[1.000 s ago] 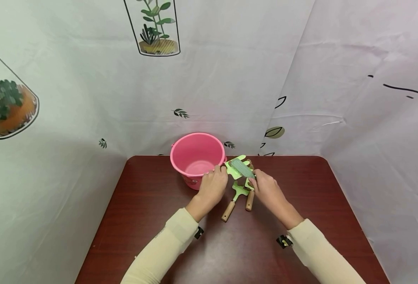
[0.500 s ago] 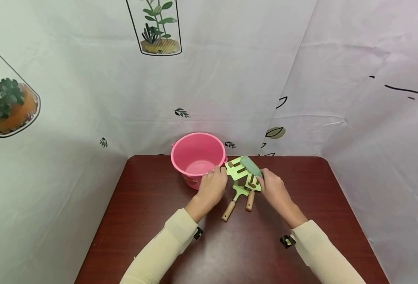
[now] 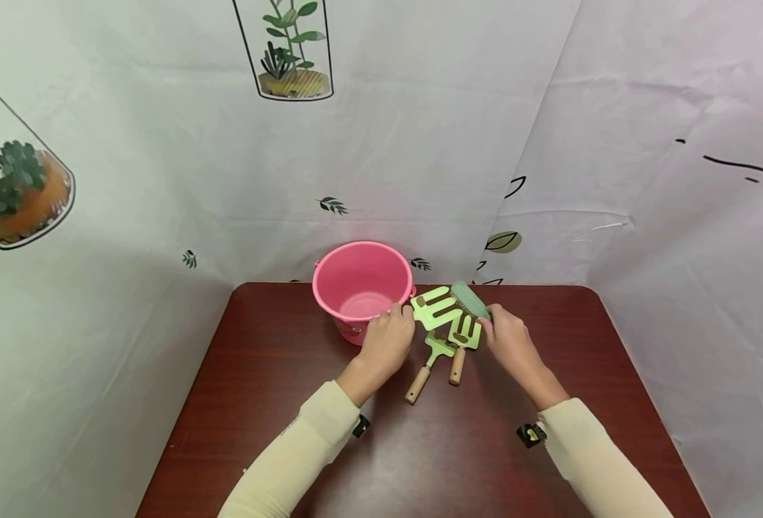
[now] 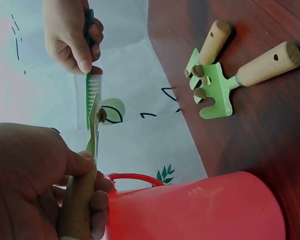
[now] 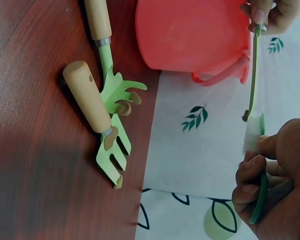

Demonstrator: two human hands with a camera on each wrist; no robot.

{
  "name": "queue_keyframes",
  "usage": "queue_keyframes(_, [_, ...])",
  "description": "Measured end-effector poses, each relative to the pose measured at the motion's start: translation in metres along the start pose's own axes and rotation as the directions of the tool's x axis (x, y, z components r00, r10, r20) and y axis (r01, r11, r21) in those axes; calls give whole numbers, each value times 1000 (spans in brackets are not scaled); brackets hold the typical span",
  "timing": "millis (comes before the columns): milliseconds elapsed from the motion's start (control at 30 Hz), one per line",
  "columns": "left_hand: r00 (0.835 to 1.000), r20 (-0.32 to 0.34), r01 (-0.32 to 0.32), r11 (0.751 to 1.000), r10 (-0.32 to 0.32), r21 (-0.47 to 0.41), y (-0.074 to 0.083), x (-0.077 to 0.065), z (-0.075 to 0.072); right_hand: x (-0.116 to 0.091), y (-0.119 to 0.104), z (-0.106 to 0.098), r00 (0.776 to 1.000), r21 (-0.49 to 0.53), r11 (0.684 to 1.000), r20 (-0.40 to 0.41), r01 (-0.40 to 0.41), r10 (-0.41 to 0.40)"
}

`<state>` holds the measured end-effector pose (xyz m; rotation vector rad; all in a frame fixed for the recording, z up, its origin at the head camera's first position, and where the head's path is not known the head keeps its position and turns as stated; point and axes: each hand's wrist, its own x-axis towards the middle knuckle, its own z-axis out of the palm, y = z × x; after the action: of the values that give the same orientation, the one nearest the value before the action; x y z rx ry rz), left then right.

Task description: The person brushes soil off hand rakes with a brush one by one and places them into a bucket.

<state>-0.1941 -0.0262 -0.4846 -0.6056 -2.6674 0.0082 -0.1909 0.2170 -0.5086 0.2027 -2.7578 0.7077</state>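
My left hand (image 3: 389, 335) grips the wooden handle (image 4: 77, 202) of a light green garden fork (image 3: 433, 311), whose tines point right, beside the pink bucket. A brown smear or lump (image 5: 245, 116) sticks to the fork's face. My right hand (image 3: 512, 344) holds a green scrubbing brush (image 3: 469, 298) by its handle, with white bristles (image 4: 95, 90) facing the fork at its tine tips. On the table lie a small green hand rake (image 3: 438, 348) and a second green fork (image 3: 464, 332), both wooden-handled and with brown lumps on them.
The pink bucket (image 3: 362, 280) stands upright at the back of the dark red wooden table (image 3: 278, 360), close to my left hand; its visible inside is bare. Pale printed cloth (image 3: 420, 144) hangs behind and on both sides of the table.
My right hand has drawn the brush rightward across the fork's head to its tine tips, uncovering the slots. My left hand and the fork stay nearly still.
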Motion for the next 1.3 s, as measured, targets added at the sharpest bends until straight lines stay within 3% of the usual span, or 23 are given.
queue_keyframes(400, [1000,13,3,1000,-3,0,1,-2,0,0,9,-5,999,11,999,1,-35,35])
queue_keyframes(700, [1000,-16,-5,1000,5,-6,1,0,1,-2,-17,-11,998,47,997,22,56,-57])
queue_keyframes(933, [1000,-25,-1,1000,1,-5,3,1,1,-7,-40,-8,988,8,990,59,141,-141])
queue_keyframes(1300, [999,-31,-8,1000,8,4,6,0,1,-10,-52,-2,982,-66,982,78,178,-173])
